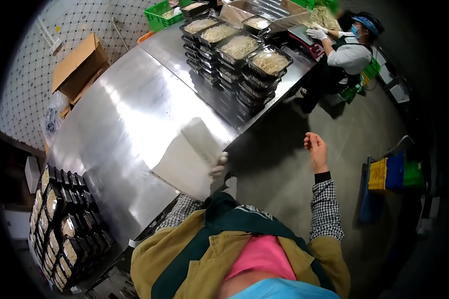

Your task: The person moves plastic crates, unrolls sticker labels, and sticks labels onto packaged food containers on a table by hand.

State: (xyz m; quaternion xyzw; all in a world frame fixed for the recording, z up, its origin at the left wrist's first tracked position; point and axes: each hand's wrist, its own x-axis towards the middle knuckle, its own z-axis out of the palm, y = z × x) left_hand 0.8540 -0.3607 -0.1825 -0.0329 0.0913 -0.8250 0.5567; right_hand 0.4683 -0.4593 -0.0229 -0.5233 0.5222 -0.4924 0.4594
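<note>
Black rectangular plastic trays (239, 48) filled, stacked; loose pale strands (324, 19) untrayed. Left hand (218, 167) grips blurred whitish flat sheet (181, 158); right hand (315, 145) narrow, seemingly empty.

"Who's pictured at the rear?"

"A co-worker (349, 59) in a blue visor, face mask and dark apron stands beside a red-sided device (312, 47)."

"And to the right?"

"Yellow (377, 174), blue (395, 170) and green bins (413, 173) line up above the grey floor (269, 194). Far left, an open cardboard box (80, 62) sits well apart from a green crate (159, 16)."
</note>
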